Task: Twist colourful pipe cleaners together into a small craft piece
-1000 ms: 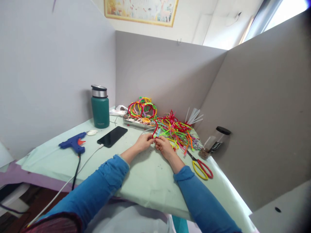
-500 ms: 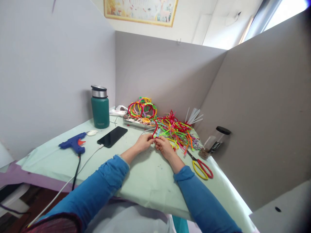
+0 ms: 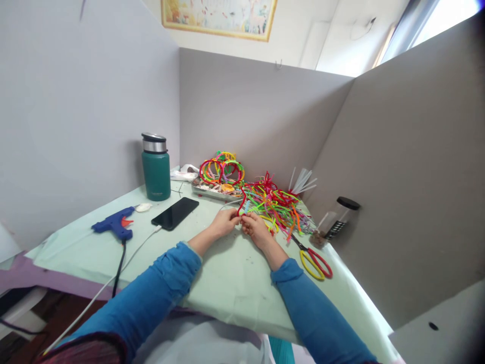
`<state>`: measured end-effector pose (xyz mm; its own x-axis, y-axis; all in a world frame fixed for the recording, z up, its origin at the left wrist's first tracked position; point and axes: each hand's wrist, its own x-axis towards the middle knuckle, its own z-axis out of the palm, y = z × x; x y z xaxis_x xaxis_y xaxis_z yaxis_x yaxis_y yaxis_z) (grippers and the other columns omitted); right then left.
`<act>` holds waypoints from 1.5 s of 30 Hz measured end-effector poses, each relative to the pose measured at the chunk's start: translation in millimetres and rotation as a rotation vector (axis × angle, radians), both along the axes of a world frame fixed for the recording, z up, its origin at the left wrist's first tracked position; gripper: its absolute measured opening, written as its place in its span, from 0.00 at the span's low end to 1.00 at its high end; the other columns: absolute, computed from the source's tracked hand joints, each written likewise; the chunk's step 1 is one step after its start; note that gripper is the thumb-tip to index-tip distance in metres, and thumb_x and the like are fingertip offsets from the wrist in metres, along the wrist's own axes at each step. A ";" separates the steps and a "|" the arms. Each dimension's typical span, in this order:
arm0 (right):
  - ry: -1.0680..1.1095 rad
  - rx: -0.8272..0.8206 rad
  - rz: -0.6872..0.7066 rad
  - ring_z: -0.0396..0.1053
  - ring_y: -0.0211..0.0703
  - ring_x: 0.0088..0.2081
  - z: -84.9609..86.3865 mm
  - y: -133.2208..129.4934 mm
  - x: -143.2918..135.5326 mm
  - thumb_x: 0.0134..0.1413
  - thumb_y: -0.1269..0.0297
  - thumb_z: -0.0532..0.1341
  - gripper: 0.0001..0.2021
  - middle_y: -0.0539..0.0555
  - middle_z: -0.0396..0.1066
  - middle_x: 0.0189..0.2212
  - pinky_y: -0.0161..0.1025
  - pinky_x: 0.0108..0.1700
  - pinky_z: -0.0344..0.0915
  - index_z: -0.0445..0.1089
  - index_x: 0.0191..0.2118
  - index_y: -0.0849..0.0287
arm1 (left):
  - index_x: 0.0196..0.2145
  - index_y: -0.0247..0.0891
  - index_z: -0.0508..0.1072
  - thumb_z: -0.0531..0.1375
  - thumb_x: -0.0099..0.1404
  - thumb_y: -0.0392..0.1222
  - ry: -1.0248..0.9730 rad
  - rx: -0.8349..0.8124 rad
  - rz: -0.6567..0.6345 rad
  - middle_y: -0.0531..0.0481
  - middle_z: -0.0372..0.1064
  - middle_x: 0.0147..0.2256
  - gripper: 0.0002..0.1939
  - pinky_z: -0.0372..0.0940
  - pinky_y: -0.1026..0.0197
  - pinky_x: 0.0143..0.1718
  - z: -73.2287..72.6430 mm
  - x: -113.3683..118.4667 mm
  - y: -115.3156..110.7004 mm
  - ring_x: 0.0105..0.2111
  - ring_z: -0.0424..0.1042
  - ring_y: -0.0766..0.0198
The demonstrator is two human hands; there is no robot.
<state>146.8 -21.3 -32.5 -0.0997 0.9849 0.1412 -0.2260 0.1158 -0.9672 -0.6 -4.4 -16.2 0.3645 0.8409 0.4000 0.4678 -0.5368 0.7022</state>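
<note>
A red pipe cleaner (image 3: 242, 200) rises in a bent line from between my fingertips, over the middle of the table. My left hand (image 3: 225, 222) is closed in a pinch on its lower end. Right beside it, my right hand (image 3: 256, 228) pinches the same red pipe cleaner, its fingers curled; the part between the fingers is hidden. Just beyond my hands lies a heap of many-coloured pipe cleaners (image 3: 273, 199). Scissors (image 3: 313, 260) with one yellow and one red handle lie right of my right hand.
A metal tray (image 3: 212, 192) holds small pieces, with coloured pipe-cleaner rings (image 3: 222, 171) on top. To the left are a green flask (image 3: 156, 174), a black phone (image 3: 175, 213) on a white cable and a blue glue gun (image 3: 115, 222). A clear jar (image 3: 337, 222) stands right. Grey panels (image 3: 257, 111) enclose the table.
</note>
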 end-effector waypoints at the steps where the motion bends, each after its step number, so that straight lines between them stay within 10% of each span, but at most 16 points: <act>1: 0.003 0.000 -0.001 0.59 0.31 0.18 0.2 -0.2 0.0 0.39 0.60 0.65 0.10 0.47 0.67 0.21 0.31 0.19 0.50 0.65 0.26 0.58 | 0.25 0.36 0.69 0.53 0.58 0.42 0.000 0.000 0.000 0.55 0.62 0.17 0.10 0.55 0.66 0.25 -0.3 0.0 0.2 0.21 0.61 0.68; 45: 0.028 0.033 -0.010 0.56 0.31 0.16 -0.6 -0.8 0.4 0.41 0.55 0.66 0.14 0.44 0.60 0.15 0.32 0.19 0.49 0.62 0.23 0.58 | 0.31 0.31 0.71 0.57 0.53 0.47 -0.161 -0.162 -0.117 0.54 0.63 0.22 0.14 0.54 0.69 0.22 -4.9 3.0 6.2 0.21 0.59 0.71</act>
